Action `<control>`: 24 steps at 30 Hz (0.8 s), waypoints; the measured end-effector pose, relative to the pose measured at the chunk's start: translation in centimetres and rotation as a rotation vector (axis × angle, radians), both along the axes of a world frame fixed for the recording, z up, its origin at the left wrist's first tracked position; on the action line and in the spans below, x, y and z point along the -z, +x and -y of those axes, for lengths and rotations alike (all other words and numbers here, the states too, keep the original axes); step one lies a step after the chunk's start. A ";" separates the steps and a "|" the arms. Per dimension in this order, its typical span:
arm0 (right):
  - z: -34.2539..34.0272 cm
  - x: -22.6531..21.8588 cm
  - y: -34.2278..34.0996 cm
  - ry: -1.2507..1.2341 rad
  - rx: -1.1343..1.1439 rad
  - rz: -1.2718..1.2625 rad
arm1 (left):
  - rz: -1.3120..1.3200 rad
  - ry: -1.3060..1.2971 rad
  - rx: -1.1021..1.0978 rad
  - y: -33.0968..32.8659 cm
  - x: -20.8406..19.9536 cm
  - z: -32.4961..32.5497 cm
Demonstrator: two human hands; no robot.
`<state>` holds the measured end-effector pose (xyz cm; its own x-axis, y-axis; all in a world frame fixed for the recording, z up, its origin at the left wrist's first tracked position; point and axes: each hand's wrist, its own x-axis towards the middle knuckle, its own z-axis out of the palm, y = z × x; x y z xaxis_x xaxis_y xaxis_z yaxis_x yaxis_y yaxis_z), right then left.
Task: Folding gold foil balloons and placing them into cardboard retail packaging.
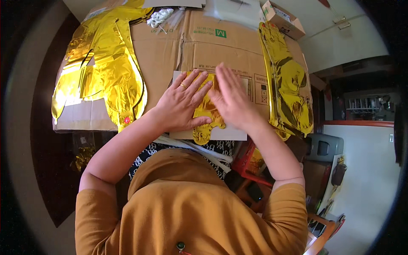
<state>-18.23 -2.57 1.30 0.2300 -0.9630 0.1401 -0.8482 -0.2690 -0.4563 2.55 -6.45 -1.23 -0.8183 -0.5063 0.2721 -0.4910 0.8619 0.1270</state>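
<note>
The shiny gold foil shape (205, 109) runs lengthwise toward the person, partly beneath the spread left hand (182, 101) and straight-fingered right hand (233, 98).

From the head, a fisheye view looks down past the shirt (178, 199) at the left hand (180, 104) and right hand (233, 102), close below.

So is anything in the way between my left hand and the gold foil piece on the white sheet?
Nothing visible: your left hand partly covers the gold foil piece. Your right hand, blurred, overlaps the foil's right side in this view but doesn't come between them.
</note>
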 end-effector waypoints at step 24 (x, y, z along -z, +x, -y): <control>-7.4 -2.0 -5.9 -0.055 -0.386 -0.134 | 0.133 0.046 0.113 6.2 -2.8 -0.3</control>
